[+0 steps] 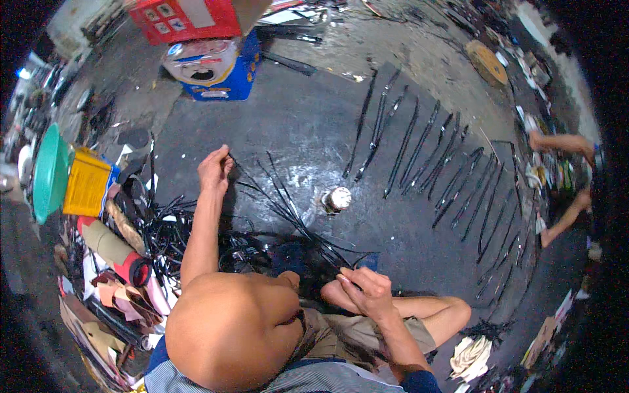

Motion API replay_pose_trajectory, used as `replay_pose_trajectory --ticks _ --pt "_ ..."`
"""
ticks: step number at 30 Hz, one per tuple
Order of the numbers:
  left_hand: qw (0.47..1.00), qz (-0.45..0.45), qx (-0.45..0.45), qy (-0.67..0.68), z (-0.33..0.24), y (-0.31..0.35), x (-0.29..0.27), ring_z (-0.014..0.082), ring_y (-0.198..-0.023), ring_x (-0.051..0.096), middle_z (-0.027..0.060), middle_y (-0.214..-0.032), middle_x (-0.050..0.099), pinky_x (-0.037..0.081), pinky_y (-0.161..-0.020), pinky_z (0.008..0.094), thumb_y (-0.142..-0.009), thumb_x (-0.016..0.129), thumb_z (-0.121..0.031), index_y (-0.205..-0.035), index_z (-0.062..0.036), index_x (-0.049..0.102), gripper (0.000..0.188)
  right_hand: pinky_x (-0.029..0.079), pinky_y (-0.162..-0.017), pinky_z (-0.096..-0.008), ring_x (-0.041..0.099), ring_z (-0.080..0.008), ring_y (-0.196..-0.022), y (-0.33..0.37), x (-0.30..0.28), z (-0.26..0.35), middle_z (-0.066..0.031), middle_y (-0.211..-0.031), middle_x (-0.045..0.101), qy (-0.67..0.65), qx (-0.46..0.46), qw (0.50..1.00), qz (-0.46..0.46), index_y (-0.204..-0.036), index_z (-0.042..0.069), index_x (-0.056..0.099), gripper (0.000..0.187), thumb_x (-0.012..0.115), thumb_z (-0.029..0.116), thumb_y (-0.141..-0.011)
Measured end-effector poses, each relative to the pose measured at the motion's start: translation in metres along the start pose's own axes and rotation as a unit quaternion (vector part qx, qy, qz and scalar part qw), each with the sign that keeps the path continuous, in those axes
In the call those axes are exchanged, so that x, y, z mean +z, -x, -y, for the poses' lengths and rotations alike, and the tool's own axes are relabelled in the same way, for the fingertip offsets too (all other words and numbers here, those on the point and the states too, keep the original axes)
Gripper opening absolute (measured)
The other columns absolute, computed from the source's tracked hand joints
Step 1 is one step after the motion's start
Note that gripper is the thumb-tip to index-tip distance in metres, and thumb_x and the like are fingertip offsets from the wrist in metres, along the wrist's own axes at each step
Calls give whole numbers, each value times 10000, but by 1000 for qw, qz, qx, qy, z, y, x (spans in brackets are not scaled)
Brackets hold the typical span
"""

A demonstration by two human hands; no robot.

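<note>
Several thin black strips stretch slantwise between my two hands over a dark sheet. At the upper left end, my left hand pinches the tip of one strip, while other strip ends fan out loose beside it. My right hand is closed on the lower end of the strips, close to my lap. A small container with a whitish top stands just right of the strips. Farther right, many short black strips lie side by side in a slanting row.
A blue container with a cut-open top and a red box stand at the far left. Tangled black strips heap beside my left arm, near a yellow container and a green basin. Another person's arms show at the right edge.
</note>
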State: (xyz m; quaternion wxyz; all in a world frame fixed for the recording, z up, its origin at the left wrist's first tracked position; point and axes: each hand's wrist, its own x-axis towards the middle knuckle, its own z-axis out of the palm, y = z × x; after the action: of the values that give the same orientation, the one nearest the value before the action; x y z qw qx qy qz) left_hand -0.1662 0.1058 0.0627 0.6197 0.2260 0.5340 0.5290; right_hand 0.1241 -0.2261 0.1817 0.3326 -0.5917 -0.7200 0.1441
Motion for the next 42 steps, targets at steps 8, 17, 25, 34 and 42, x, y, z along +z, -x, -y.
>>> replay_pose_trajectory --ticks 8,17,25,34,42 --pt "991 -85 -26 -97 58 -55 -18 167 -546 580 89 -688 622 427 -468 274 -885 746 -46 -855 46 651 136 525 -576 -352 667 -246 -636 84 -3 -12 -125 -769 684 -71 199 977 13 -893 17 723 134 792 125 -851" --pt "742 -226 371 -510 96 -37 63 320 -931 640 150 -985 701 521 -842 420 -755 800 -152 -991 20 706 306 529 -613 -406 678 -322 -690 104 43 -45 -153 -772 674 -61 249 966 -28 -857 26 694 181 793 177 -853" --pt "382 472 562 -562 147 -5 203 285 -1140 561 98 -1166 582 474 -950 383 -781 666 -119 -1000 -70 695 226 539 -615 -389 666 -270 -660 77 23 -40 -117 -739 659 28 379 924 -42 -1013 36 682 298 807 252 -849" --pt "334 515 564 -552 189 -10 235 253 -1087 602 53 -1115 625 510 -866 396 -824 631 -139 -942 -107 713 148 571 -796 -431 697 -332 -926 74 6 -33 -132 -1150 671 -26 468 879 -88 -1311 125 593 457 678 382 -942" --pt "825 355 254 -360 98 55 176 125 -863 568 6 -912 629 470 -770 289 -879 654 -60 -950 -18 642 83 534 -883 -449 650 -379 -1001 7 19 -41 -176 -1056 646 -129 332 922 -151 -1183 50 621 287 650 204 -943"
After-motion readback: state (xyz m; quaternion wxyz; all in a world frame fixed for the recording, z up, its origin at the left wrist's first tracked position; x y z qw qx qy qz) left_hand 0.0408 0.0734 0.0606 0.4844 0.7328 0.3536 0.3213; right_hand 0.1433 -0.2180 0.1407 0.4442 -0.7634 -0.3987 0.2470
